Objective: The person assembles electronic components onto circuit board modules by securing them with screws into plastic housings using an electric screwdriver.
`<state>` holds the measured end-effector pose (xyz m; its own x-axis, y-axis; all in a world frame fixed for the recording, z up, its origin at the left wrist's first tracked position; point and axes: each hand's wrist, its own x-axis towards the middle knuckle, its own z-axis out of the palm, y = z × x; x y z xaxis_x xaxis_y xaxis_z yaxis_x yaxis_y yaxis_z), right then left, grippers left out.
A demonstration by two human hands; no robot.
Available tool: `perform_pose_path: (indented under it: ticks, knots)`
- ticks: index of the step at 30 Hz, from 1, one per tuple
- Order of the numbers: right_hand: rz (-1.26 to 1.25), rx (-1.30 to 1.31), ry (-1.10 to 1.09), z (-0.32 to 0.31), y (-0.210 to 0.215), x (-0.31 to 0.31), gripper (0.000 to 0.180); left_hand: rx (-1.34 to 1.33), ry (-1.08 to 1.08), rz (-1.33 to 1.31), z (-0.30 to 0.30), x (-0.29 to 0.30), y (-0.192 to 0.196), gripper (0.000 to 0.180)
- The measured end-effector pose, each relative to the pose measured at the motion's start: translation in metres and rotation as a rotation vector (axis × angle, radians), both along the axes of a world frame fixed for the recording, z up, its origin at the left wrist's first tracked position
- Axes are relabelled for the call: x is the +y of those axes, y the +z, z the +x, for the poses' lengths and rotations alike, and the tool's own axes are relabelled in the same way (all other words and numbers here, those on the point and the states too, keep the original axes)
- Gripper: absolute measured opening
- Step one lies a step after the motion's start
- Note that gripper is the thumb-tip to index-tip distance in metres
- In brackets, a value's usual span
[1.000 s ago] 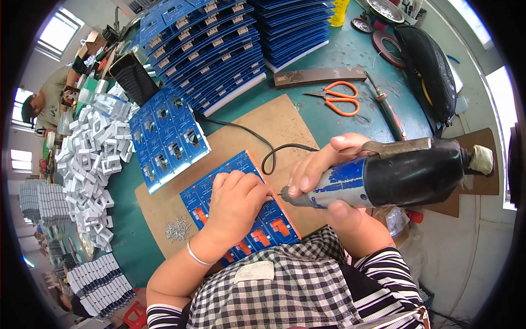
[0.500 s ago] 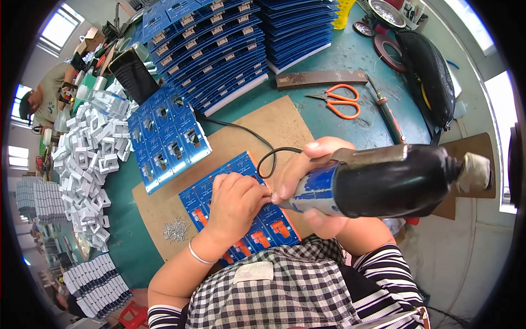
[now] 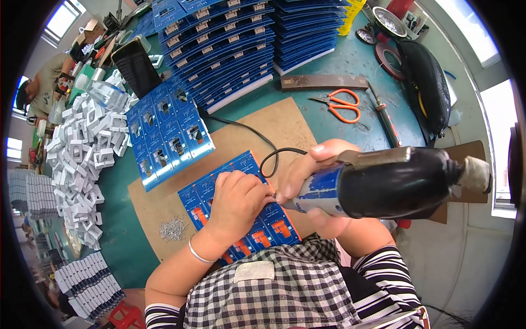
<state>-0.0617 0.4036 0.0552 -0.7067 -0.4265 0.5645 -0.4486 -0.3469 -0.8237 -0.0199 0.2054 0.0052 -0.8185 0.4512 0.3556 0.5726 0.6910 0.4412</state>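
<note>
My right hand (image 3: 320, 156) is wrapped round an electric screwdriver (image 3: 383, 183) with a black rear and a scuffed blue and grey front. The tool lies almost level, its nose turned left toward my other hand. Over a blue circuit board panel (image 3: 211, 183) with orange parts, my left hand (image 3: 238, 200) has its fingers pinched together close to the tool's nose. Whatever sits between those fingertips is hidden. The board lies on a brown sheet (image 3: 285, 123), and a small pile of screws (image 3: 173, 228) rests on it left of my wrist.
A second blue panel (image 3: 170, 137) lies beyond the board. Tall stacks of panels (image 3: 224, 55) stand behind. White plastic frames (image 3: 82, 159) heap up at left. Orange-handled snips (image 3: 345, 106), a soldering iron (image 3: 384, 118) and a black pouch (image 3: 426, 82) lie right. Another person (image 3: 46, 90) is at far left.
Both hands and the screwdriver keep nearly the same place over the board. The view has shifted slightly.
</note>
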Motion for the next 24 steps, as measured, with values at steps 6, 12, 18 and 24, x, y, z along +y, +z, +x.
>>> perform_pose_path:
  ticks: [6,12,18,24]
  knots:
    - [0.094,0.047,0.001,0.0,0.002,0.001,0.064,-0.002,0.008,-0.01,0.001,0.002,-0.002,0.018]
    - [0.073,0.058,0.012,-0.001,0.004,-0.008,0.063,0.001,0.005,-0.024,0.002,-0.001,-0.003,0.018]
    - [-0.067,0.123,0.019,-0.007,-0.012,-0.023,0.057,-0.045,0.009,-0.02,0.005,-0.005,0.004,0.026]
    - [0.059,0.035,0.049,-0.005,-0.004,-0.027,0.062,-0.042,0.128,-0.019,0.034,-0.041,0.017,0.037]
